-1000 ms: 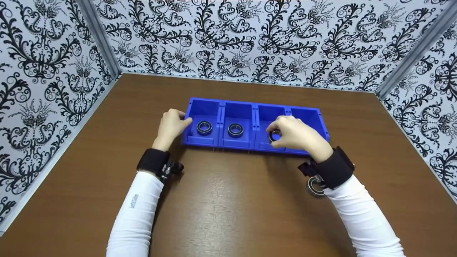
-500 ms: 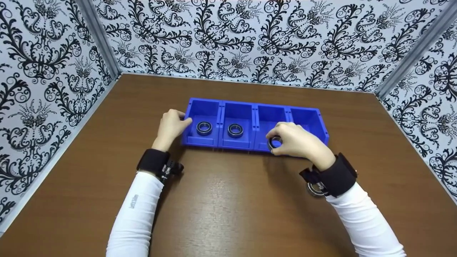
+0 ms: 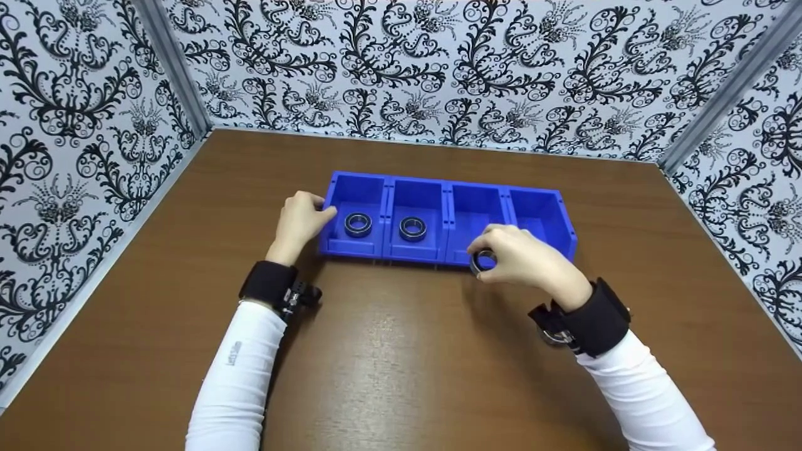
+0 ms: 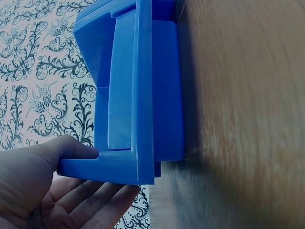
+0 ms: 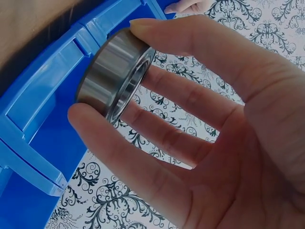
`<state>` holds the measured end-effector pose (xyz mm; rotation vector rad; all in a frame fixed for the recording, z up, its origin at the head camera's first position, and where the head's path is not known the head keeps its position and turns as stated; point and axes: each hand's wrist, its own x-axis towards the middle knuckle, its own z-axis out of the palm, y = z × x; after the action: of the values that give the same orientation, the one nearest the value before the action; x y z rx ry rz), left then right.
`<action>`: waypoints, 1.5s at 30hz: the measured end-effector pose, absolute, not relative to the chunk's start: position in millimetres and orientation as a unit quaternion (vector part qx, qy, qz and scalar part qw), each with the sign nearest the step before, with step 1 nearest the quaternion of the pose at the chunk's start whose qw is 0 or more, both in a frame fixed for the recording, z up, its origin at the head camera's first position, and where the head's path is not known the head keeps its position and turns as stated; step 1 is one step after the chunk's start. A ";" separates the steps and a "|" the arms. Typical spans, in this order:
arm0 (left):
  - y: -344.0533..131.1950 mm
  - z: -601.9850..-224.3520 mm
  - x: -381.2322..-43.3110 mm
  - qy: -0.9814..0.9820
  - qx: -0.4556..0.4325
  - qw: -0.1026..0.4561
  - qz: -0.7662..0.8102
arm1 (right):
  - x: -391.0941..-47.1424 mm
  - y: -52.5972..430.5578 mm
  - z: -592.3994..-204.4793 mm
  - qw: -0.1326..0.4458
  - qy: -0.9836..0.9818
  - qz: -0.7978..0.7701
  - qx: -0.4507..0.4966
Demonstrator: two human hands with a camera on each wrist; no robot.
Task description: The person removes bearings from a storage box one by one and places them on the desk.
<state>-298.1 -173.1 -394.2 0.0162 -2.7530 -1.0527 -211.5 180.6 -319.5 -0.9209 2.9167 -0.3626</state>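
Observation:
A blue bin row (image 3: 416, 252) with several side-by-side compartments stands on the table. My left hand (image 3: 299, 219) grips its left end wall, the thumb on the inner side and the fingers outside, as the left wrist view shows. One ball bearing (image 3: 358, 233) lies flat in the leftmost compartment, and a second bearing (image 3: 413, 238) in the one beside it. Between thumb and fingertips, my right hand (image 3: 526, 260) pinches another bearing (image 5: 107, 71), tilted, over the front edge of the third compartment. The rightmost compartment is partly hidden behind that hand.
Under my right wrist, a further bearing (image 3: 552, 340) lies on the brown table (image 3: 388, 357), mostly covered by the black wrist strap (image 3: 592, 319). Patterned wall panels (image 3: 413, 69) close off the back and both sides.
My right hand has drawn back toward me with the bearing, from inside the third compartment to its front edge. The wrist now covers more of the bearing on the table. My left hand stays put.

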 end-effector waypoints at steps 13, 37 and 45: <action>-173.8 -394.3 -297.7 -0.929 0.009 0.087 -0.360 | -203.0 181.0 -327.3 0.024 0.938 -0.113 -0.327; -172.9 -392.0 -298.7 -0.928 0.005 0.083 -0.364 | -191.7 181.9 -340.3 0.064 0.935 -0.105 -0.332; -173.5 -392.8 -298.0 -0.928 0.007 0.083 -0.364 | -188.4 182.9 -348.9 0.068 0.932 -0.113 -0.337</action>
<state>-298.0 -173.5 -392.8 0.0208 -2.7705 -1.0857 -188.4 182.9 -348.9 -1.0159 2.8085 -0.3419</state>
